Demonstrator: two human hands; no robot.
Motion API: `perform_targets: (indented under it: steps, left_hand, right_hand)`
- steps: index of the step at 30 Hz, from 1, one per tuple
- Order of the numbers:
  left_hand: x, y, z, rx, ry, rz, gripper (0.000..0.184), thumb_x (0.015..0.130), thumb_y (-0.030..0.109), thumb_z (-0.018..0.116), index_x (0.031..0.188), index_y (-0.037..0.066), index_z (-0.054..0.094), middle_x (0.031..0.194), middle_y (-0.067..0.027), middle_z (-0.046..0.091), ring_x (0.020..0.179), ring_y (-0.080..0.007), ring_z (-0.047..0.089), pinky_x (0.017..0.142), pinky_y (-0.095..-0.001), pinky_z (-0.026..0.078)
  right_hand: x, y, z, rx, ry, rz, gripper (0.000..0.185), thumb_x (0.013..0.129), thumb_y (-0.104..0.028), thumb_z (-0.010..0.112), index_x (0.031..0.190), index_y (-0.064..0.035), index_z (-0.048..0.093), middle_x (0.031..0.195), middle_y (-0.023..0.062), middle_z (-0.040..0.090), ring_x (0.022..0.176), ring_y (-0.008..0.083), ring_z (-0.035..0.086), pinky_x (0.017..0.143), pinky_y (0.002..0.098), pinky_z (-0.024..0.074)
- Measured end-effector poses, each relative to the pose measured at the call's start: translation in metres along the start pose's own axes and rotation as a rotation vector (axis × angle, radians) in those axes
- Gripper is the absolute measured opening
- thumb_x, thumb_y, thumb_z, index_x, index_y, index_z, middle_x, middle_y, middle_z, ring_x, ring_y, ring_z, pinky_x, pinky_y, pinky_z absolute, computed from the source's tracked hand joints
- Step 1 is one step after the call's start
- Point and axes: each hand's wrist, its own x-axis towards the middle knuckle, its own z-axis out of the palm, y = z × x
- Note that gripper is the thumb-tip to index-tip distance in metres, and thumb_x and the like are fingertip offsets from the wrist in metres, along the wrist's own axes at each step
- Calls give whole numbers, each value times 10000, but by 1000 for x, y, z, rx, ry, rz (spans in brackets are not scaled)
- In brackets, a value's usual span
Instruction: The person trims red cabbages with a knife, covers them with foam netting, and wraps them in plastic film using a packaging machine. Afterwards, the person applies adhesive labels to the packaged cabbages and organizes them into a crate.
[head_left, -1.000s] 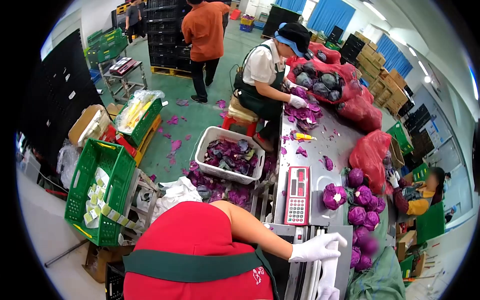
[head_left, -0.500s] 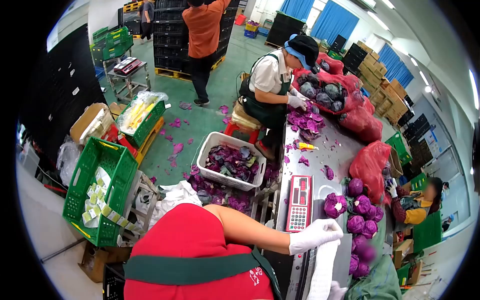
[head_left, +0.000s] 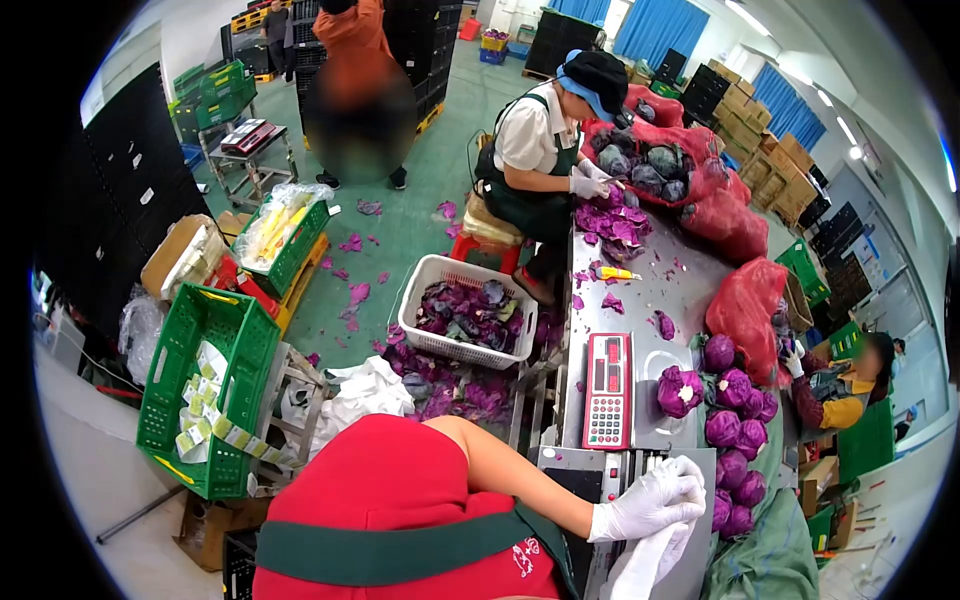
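Note:
My left hand (head_left: 648, 502), in a white glove, is closed at the right end of the steel bench, pinching a white ribbed, sleeve-like strip (head_left: 634, 572). Just below it my right hand (head_left: 676, 548), also gloved, is closed and pressed up against the left hand at the same strip; its fingers are partly hidden. Both hands are above a flat metal plate on the bench. Beside them stands a red and white digital scale (head_left: 607, 392). One trimmed purple cabbage (head_left: 680, 391) sits past the scale, and several more purple cabbages (head_left: 737, 430) are lined up along the right.
A co-worker in a black cap (head_left: 545, 160) trims cabbage at the bench's far end, by red mesh sacks (head_left: 722, 222). A yellow-handled tool (head_left: 615, 273) lies among leaf scraps. A white basket of leaves (head_left: 467, 350) and a green crate (head_left: 205, 470) stand left.
My hands have come together, the right rising from the bottom edge toward the left. The long hanging strip now appears bunched. In the background the person in orange has shifted left.

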Motion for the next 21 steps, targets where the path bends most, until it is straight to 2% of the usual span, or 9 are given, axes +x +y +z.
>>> perform_targets:
  steps: [2, 8, 10, 12, 14, 17, 19, 20, 21]
  left_hand:
    - [-1, 2, 2, 156, 69, 74, 89, 852, 148, 632, 803, 90, 586, 1140, -103, 530, 1042, -257, 514, 929, -372, 396]
    - [12, -14, -3, 225, 114, 306, 107, 907, 152, 576, 910, 61, 521, 772, -62, 563, 949, -249, 579, 893, -414, 436]
    - [20, -1, -6, -154, 10, -434, 162, 973, 205, 501, 932, 49, 494, 771, -48, 540, 856, -149, 569, 805, -319, 459]
    - [29, -22, -3, -349, -9, -288, 271, 996, 309, 471, 940, 44, 488, 792, 18, 523, 697, -61, 464, 618, -237, 425]
    - [30, -21, -11, -478, -324, -647, 315, 976, 378, 506, 910, 70, 516, 774, 43, 518, 669, -44, 453, 585, -227, 406]
    - [14, -12, -56, -647, -1007, -1016, 230, 905, 327, 643, 914, 97, 634, 740, 81, 532, 655, -18, 474, 553, -213, 387]
    - [-3, -47, -75, -586, -782, -951, 212, 874, 198, 654, 1007, 34, 663, 811, 28, 627, 739, -41, 568, 663, -215, 475]
    - [11, -49, -91, -291, -747, -702, 182, 872, 156, 637, 987, 18, 669, 827, 0, 651, 781, -44, 591, 675, -239, 496]
    - [17, -45, -101, -10, -551, -573, 173, 889, 156, 626, 967, 6, 662, 823, -11, 657, 779, -47, 595, 670, -240, 499]
  right_hand:
    - [0, 6, -4, 84, 12, 10, 254, 924, -250, 575, 1005, -14, 527, 954, 102, 557, 905, 188, 523, 834, 334, 432]
    - [6, 28, -13, 210, 65, -69, 285, 926, -268, 578, 1059, -26, 508, 1022, 93, 556, 964, 182, 534, 872, 326, 432]
    - [14, 40, -19, 45, 127, -311, 270, 937, -279, 611, 913, -33, 502, 855, 76, 587, 821, 133, 576, 747, 266, 494]
    - [15, 38, -29, -516, 162, -507, 209, 957, -241, 561, 909, -50, 488, 833, 55, 547, 794, 118, 544, 720, 270, 474]
    - [17, 27, -34, -700, 128, -605, 162, 988, -212, 475, 910, -70, 464, 814, 25, 491, 750, 110, 500, 705, 288, 458]
    - [10, -18, -25, 115, 53, -55, 274, 1042, -290, 304, 908, -93, 438, 793, -7, 448, 733, 115, 477, 698, 293, 454]
    - [19, -32, -21, 106, 257, 164, 267, 1037, -284, 357, 881, -95, 463, 797, -29, 453, 745, 71, 466, 685, 247, 447]
    - [20, -28, -26, 7, 90, 34, 172, 996, -216, 459, 895, -87, 512, 826, -23, 489, 772, 59, 486, 686, 235, 441]
    - [30, -31, -28, -381, 58, 262, 74, 907, -133, 575, 930, -70, 543, 854, -7, 520, 795, 76, 500, 709, 240, 438]
